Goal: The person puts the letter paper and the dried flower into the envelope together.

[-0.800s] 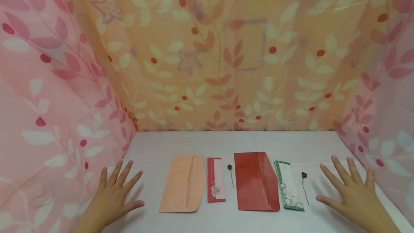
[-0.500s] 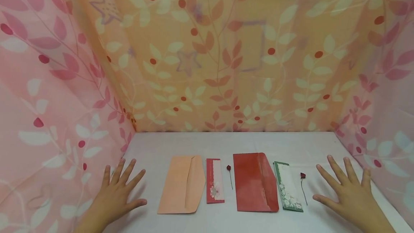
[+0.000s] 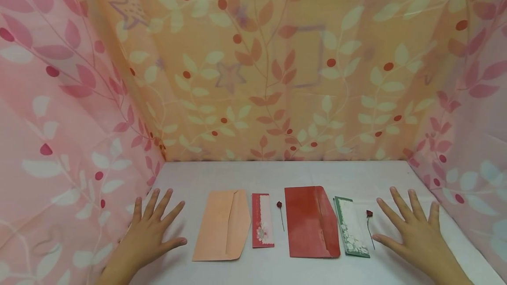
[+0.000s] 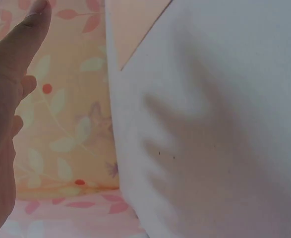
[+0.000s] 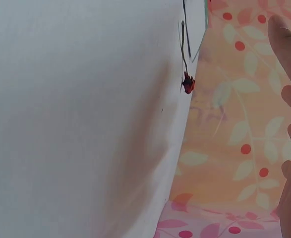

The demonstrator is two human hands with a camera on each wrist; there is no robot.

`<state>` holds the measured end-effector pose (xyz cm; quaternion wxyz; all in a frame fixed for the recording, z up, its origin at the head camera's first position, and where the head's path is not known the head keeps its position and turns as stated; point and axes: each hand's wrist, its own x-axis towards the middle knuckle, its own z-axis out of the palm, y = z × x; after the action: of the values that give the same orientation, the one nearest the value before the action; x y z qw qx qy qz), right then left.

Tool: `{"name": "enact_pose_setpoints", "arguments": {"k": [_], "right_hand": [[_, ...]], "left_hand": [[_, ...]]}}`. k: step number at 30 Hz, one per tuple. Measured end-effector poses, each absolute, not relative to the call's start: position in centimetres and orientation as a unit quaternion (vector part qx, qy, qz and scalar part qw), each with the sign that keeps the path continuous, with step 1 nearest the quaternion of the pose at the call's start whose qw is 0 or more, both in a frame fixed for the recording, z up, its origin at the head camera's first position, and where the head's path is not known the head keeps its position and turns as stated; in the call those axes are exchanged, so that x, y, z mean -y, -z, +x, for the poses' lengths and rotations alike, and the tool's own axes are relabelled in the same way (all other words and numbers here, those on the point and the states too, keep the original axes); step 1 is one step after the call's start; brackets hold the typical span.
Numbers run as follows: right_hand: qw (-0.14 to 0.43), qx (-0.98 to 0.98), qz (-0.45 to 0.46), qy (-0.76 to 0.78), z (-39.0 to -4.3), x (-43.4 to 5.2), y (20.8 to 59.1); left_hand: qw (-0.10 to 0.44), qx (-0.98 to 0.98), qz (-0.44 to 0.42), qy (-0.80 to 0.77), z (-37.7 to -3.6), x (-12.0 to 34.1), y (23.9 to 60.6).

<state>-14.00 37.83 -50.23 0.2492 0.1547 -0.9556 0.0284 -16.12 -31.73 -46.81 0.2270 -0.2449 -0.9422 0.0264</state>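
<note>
My left hand (image 3: 147, 236), at the lower left of the frame, is spread wide with fingers and thumb straight, holding nothing. My right hand (image 3: 417, 236), at the lower right, is spread the same way and also holds nothing. Both are above a table covered in white cloth (image 3: 277, 171), and in the wrist views their blurred shadows fall on it.

Between my hands, in a row across the lower middle, lie a peach paper envelope (image 3: 214, 228) nearest my left thumb, its pointed flap toward the right; a narrow pink-red card with a pale floral panel (image 3: 263, 223); a small dark-red rose on a thin stem (image 3: 279, 204); a glossy red envelope (image 3: 304, 228), its flap also toward the right; a narrow green-edged card with white flowers (image 3: 351, 228), tilted, just beside that flap; and a second dark-red rose with a thin bent stem (image 3: 369, 213).

In the head view my right thumb tip shows right by that stem; the right wrist view shows them apart.
</note>
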Motion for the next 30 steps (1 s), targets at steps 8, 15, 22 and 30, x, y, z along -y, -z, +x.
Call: {"name": "enact_pose_setpoints", "arguments": {"k": [8, 15, 22, 30], "right_hand": [[0.251, 0.955, 0.152, -0.040, -14.3, -36.8, 50.2], [0.256, 0.953, 0.156, -0.037, -14.7, -36.2, 50.5], [0.250, 0.955, 0.156, -0.030, -15.1, -35.4, 50.8], [0.238, 0.957, 0.162, -0.034, -15.4, -33.8, 50.8]], "left_hand": [[0.228, 0.941, -0.249, -0.023, -17.0, 30.9, 47.0], [0.213, 0.943, -0.255, 0.000, -17.1, 30.1, 47.1], [0.194, 0.947, -0.255, -0.002, -17.8, 29.5, 47.5], [0.184, 0.945, -0.271, 0.017, -18.5, 28.2, 47.2]]}}
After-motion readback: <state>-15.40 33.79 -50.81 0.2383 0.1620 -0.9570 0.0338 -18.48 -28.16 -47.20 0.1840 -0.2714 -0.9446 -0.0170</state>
